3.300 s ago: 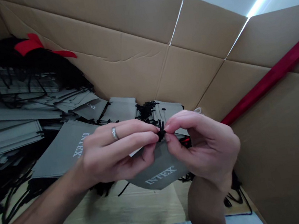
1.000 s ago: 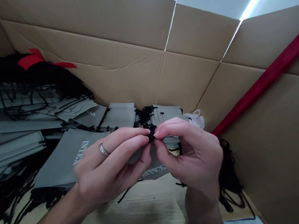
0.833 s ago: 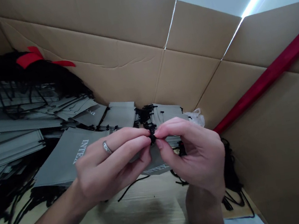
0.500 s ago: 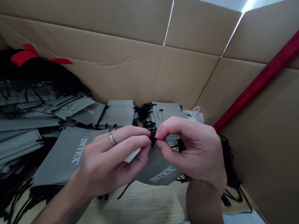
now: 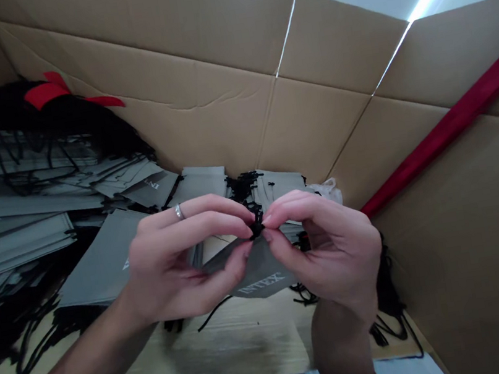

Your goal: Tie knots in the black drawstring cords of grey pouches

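A grey drawstring pouch (image 5: 261,266) printed INTEX hangs between my hands over the table. At its top, a bunched piece of black cord (image 5: 256,226) sits between my fingertips. My left hand (image 5: 176,263), with a ring on one finger, closes on the cord's left side, its thumb tip low against the pouch edge. From the other side my right hand (image 5: 330,243) pinches the same cord between thumb and forefinger. Whether the cord is knotted there cannot be made out. Part of the pouch is hidden behind my fingers.
Piles of grey pouches (image 5: 15,247) with black cords lie at the left. More pouch stacks (image 5: 204,181) stand by the cardboard wall (image 5: 200,107). A black cord bundle (image 5: 95,129) with a red band (image 5: 45,93) lies at the back left. A dark red strip (image 5: 447,126) slants along the right.
My left thumb has moved down and away from its fingers along the pouch edge. The pouch's printed face has tilted and risen slightly. My right hand keeps its pinch.
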Motion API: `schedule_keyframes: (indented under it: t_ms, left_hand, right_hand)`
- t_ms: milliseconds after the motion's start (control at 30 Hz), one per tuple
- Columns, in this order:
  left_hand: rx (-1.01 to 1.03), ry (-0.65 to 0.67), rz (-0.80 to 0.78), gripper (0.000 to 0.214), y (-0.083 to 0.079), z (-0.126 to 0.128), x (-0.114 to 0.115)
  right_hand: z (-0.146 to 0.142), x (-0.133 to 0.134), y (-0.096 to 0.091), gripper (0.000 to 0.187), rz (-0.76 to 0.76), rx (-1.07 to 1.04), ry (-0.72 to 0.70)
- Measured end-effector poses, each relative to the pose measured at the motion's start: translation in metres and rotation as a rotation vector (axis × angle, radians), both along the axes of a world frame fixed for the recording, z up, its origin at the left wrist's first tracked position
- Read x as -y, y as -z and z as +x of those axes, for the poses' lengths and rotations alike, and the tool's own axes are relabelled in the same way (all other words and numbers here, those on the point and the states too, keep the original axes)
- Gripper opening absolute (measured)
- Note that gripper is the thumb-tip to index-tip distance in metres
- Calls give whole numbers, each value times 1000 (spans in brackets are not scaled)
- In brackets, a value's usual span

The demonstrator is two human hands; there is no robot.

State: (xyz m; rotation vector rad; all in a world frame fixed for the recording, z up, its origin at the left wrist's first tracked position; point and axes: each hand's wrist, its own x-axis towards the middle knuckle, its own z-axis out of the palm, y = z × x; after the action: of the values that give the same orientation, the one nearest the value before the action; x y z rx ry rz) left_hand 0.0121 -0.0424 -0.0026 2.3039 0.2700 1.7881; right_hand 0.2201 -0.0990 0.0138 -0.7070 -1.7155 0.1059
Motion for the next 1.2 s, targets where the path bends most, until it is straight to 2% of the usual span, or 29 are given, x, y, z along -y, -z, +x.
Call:
schedule_keyframes:
  t_ms: [167, 233, 400, 567, 667, 733, 800, 933, 1067, 1200]
  left_hand:
    - [-98, -291, 274, 16, -2, -4, 10]
    - [-89, -292, 287, 16, -1, -3, 11]
    - [1, -209, 154, 16, 1, -2, 4]
    - [-90, -211, 297, 17, -1, -8, -3]
    - [-173, -241, 334, 17, -1, -13, 2]
    - [-186, -272, 300, 18, -1, -15, 11]
    - [-202, -296, 198, 21, 0, -18, 23]
    - [-300, -250, 3, 35, -3, -25, 38]
    - [-306, -189, -3, 37, -3, -27, 38]
    - [-308, -205, 0, 37, 1, -23, 38]
  right_hand:
    - [-2, 2, 1, 27, -16, -4, 65]
    - [-2, 3, 1, 27, -14, -4, 65]
    - [-3, 3, 0, 27, -24, -15, 57]
    - [-1, 4, 0, 27, -41, -3, 55]
    - [-1, 5, 0, 26, -53, 7, 63]
    - [-1, 5, -1, 26, -53, 13, 71]
    - [-1, 5, -1, 26, -57, 19, 69]
    - [3, 6, -3, 24, -108, 37, 12]
    - [8, 6, -4, 22, -171, 38, -57]
    - [10, 6, -3, 24, -186, 3, -28]
